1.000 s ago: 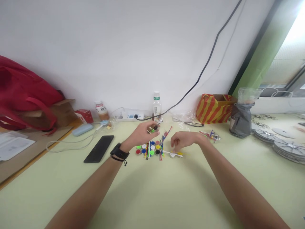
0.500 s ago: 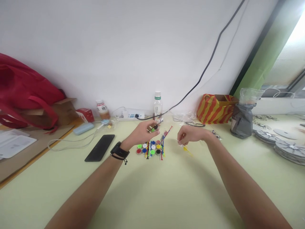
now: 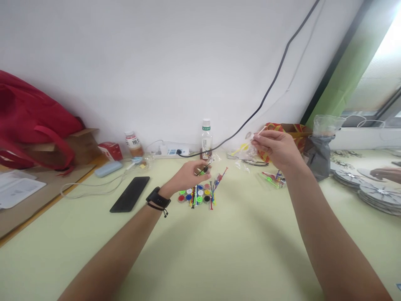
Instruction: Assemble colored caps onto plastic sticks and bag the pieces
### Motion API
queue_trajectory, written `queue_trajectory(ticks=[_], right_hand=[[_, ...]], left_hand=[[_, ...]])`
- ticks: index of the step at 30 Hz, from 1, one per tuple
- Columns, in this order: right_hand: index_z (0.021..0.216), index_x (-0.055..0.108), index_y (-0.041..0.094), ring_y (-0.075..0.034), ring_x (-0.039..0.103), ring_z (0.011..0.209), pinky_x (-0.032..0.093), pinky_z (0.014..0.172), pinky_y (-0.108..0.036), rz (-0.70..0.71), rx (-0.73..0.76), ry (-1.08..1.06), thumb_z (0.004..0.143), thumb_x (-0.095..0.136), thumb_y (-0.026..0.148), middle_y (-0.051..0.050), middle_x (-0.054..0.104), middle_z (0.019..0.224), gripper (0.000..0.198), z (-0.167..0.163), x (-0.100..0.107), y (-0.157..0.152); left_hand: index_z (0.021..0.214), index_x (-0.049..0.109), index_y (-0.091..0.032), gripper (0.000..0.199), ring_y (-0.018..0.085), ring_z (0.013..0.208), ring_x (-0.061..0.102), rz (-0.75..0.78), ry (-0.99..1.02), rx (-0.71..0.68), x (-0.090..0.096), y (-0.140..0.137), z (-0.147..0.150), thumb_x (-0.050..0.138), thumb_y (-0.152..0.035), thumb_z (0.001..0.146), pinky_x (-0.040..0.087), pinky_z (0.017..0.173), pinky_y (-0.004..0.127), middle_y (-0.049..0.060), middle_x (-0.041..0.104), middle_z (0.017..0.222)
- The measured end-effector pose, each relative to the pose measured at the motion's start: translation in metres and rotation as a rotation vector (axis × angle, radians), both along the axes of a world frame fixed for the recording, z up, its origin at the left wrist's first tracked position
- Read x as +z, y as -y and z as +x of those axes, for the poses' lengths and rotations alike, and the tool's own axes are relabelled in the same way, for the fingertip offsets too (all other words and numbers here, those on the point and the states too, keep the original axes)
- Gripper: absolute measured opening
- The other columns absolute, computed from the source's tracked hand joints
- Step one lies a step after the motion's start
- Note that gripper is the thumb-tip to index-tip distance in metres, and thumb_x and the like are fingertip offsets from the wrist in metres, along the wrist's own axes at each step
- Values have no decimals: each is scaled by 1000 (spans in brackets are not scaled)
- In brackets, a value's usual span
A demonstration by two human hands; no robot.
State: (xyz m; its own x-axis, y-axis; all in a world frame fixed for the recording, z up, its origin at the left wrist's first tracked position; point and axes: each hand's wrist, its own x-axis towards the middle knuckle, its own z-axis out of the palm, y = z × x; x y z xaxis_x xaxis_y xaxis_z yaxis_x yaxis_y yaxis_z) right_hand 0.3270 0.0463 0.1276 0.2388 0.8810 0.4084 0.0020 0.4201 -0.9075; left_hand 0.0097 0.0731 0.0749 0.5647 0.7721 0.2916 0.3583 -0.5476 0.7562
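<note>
My left hand [image 3: 188, 175] is closed around a thin black stick [image 3: 198, 171], with small green and black round pieces by its fingertips. Below it on the table lie several small coloured discs [image 3: 181, 198], each in a clear round casing, and a bunch of thin coloured plastic sticks [image 3: 211, 200]. Raised on the right, my right hand [image 3: 275, 146] pinches a thin white stick [image 3: 260, 131]. A yellow stick with a round yellow piece [image 3: 242, 148] and a clear disc show beside those fingertips; whether they are joined to the white stick is hard to make out.
A bag of coloured sticks [image 3: 273, 179] lies under my right forearm. Behind stand a bottle [image 3: 206, 140] and a striped bag [image 3: 294, 131]. A phone [image 3: 130, 194] lies left. At far right, another person's hand [image 3: 387, 173] is above stacked discs [image 3: 380, 194]. A black cable [image 3: 266, 96] hangs across.
My right hand has lifted away from the table, up and to the right, carrying the white stick and yellow piece. My left hand has stayed put. Another person's hand has appeared at far right.
</note>
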Motion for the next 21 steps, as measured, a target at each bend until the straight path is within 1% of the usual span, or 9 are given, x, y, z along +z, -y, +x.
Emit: queue_trajectory(ticks=[4, 7, 9, 11, 12, 13, 15, 18, 21], right_hand=[[82, 78, 16, -22, 77, 78, 66, 77, -33, 5, -6, 156, 64, 94, 45, -9, 79, 86, 37, -36, 5, 11], [79, 75, 15, -21, 75, 72, 64, 66, -30, -31, 5, 247, 65, 92, 49, -10, 79, 83, 41, -57, 7, 19], [77, 73, 15, -18, 71, 62, 58, 53, -26, -59, 9, 313, 65, 90, 52, -10, 78, 80, 43, -65, 7, 22], [77, 72, 15, -15, 65, 52, 48, 41, -23, -85, 9, 383, 67, 88, 56, -10, 75, 75, 45, -70, 5, 22], [77, 71, 15, -14, 63, 49, 43, 37, -23, -99, 12, 412, 68, 87, 57, -9, 74, 73, 46, -72, 4, 22], [77, 71, 15, -14, 61, 47, 40, 36, -22, -113, 20, 438, 68, 86, 58, -8, 73, 72, 46, -73, 2, 21], [77, 70, 16, -12, 58, 45, 37, 36, -22, -135, 48, 488, 70, 84, 59, -8, 73, 73, 46, -75, -1, 20], [78, 71, 16, -11, 57, 45, 39, 39, -23, -140, 99, 548, 76, 79, 58, -7, 73, 77, 43, -76, -1, 22], [80, 73, 17, -11, 57, 46, 40, 41, -23, -136, 106, 595, 82, 74, 55, -6, 72, 78, 39, -76, 3, 26]], left_hand=[[111, 72, -19, 37, 22, 91, 70, -46, 25, -33, -2, 4, 6, 74, -44, 85, 57, 82, 33, 10, 73, 110], [111, 70, -19, 37, 22, 89, 71, -83, 38, -54, -2, 7, 9, 75, -44, 85, 59, 82, 34, 10, 73, 111], [111, 69, -19, 36, 20, 85, 71, -98, 44, -59, -2, 9, 11, 75, -44, 85, 59, 79, 34, 10, 72, 113], [109, 69, -19, 35, 19, 83, 71, -96, 58, -50, -1, 10, 13, 75, -43, 85, 60, 76, 33, 9, 72, 114], [109, 68, -19, 34, 19, 83, 71, -91, 67, -44, -1, 10, 13, 75, -42, 85, 59, 76, 32, 9, 71, 114], [108, 67, -19, 33, 18, 83, 70, -85, 77, -37, -1, 11, 14, 75, -42, 85, 59, 76, 32, 9, 71, 114], [107, 66, -19, 32, 18, 84, 70, -75, 95, -26, -1, 11, 15, 75, -40, 85, 59, 76, 32, 8, 71, 115], [103, 64, -19, 30, 16, 82, 68, -77, 120, -20, 0, 11, 16, 76, -39, 84, 58, 75, 31, 7, 69, 116], [99, 63, -19, 29, 14, 79, 67, -83, 136, -18, 0, 11, 16, 77, -39, 83, 58, 74, 30, 6, 69, 113]])
